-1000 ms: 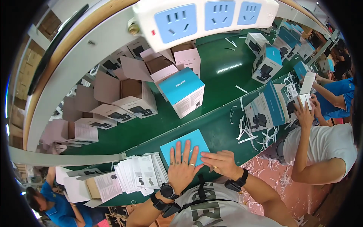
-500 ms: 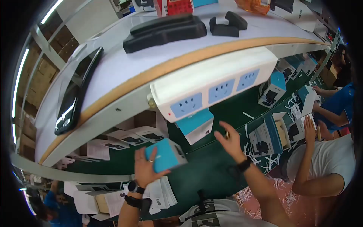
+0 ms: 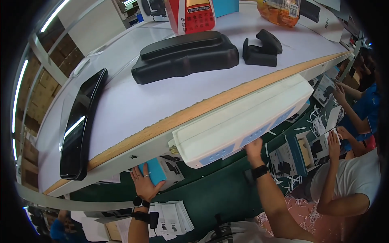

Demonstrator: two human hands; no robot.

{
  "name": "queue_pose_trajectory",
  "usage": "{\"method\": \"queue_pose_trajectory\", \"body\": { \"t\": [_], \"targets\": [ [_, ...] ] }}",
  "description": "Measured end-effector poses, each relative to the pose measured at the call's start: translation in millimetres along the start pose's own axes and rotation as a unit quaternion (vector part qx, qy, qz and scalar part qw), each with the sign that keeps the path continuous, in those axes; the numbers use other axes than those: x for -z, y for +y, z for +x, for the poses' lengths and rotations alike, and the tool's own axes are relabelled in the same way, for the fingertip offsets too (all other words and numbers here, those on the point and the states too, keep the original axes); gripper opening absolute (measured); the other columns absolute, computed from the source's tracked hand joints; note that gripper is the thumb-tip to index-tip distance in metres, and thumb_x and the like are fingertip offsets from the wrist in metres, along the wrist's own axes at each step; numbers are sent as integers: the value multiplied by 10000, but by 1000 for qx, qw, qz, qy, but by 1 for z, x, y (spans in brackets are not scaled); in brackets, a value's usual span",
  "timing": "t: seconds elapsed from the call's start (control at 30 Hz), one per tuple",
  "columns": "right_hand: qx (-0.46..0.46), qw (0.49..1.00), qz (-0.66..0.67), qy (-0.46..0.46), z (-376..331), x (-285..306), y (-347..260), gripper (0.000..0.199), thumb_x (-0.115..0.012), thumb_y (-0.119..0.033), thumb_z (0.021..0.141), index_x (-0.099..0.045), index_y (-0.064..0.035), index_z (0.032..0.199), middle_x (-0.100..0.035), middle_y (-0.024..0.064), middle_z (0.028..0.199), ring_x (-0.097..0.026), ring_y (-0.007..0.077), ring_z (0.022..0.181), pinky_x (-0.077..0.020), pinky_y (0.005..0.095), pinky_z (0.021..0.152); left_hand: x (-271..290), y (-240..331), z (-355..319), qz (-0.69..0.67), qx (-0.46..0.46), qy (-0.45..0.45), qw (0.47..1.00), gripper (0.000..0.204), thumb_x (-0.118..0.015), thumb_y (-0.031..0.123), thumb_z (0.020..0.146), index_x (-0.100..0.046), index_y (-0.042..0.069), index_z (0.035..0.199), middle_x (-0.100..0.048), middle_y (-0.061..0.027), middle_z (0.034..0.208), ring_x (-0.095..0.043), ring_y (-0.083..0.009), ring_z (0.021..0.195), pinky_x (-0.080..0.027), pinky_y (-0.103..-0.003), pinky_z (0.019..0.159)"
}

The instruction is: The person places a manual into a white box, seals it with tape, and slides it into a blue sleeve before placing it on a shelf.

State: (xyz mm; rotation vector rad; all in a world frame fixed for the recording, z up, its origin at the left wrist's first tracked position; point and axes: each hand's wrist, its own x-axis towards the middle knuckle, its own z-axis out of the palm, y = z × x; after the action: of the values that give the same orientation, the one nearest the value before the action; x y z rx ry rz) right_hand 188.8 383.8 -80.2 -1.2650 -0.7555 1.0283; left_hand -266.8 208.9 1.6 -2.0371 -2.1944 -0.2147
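My left hand (image 3: 146, 187) lies spread against a blue and white carton (image 3: 153, 171), fingers along its side and thumb out to the right. This carton stands on the green tabletop (image 3: 202, 192), partly under the raised shelf. My right hand (image 3: 254, 150) reaches below the white power strip (image 3: 243, 121) fixed to the shelf's edge. Its fingers are hidden there, and what they touch cannot be seen. Near my left wrist lies a stack of white printed leaflets (image 3: 172, 218).
On the shelf (image 3: 121, 133) are a phone (image 3: 81, 125), a black moulded case (image 3: 186, 56), a black bracket (image 3: 263, 48), a red container (image 3: 190, 18) and an orange bottle (image 3: 279, 12). At right, co-workers handle cartons beside an open carton (image 3: 289, 156) and paper shreds.
My left hand and the carton have moved left, toward the shelf's underside. My right hand has gone under the power strip. The view has shifted, with more of the shelf top showing.
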Motion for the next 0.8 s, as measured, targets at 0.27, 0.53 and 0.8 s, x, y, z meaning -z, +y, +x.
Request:
{"method": "queue_pose_trajectory", "body": {
  "t": [0.27,0.53,0.8],
  "targets": [
    [36,981,7,191,119,67,-27,551,-832,-388,922,-718,39,1250,-773,104,1095,-698,175,923,-553,324,838,4,65,19,-119,-88,174,974,691,-757,449,882,-576,-8,1367,-475,-319,1487,-453,-530,1352,-345,-655,1144],
    [66,970,-147,180,44,62,19,511,-803,-361,956,-640,19,1257,-660,89,1101,-622,196,1027,-514,335,895,-76,148,181,-35,-141,322,935,424,-556,413,1020,-768,63,1134,-764,-213,1062,-723,-463,962,-590,-528,860],
    [-49,972,-173,-149,-180,214,5,456,-846,-127,877,-675,-17,1286,-716,26,1116,-587,75,786,-472,227,685,49,133,4,-364,-248,-40,897,469,-571,-135,835,-785,139,1149,-728,-140,1224,-674,-415,1163,-551,-464,992]
  ]
}}
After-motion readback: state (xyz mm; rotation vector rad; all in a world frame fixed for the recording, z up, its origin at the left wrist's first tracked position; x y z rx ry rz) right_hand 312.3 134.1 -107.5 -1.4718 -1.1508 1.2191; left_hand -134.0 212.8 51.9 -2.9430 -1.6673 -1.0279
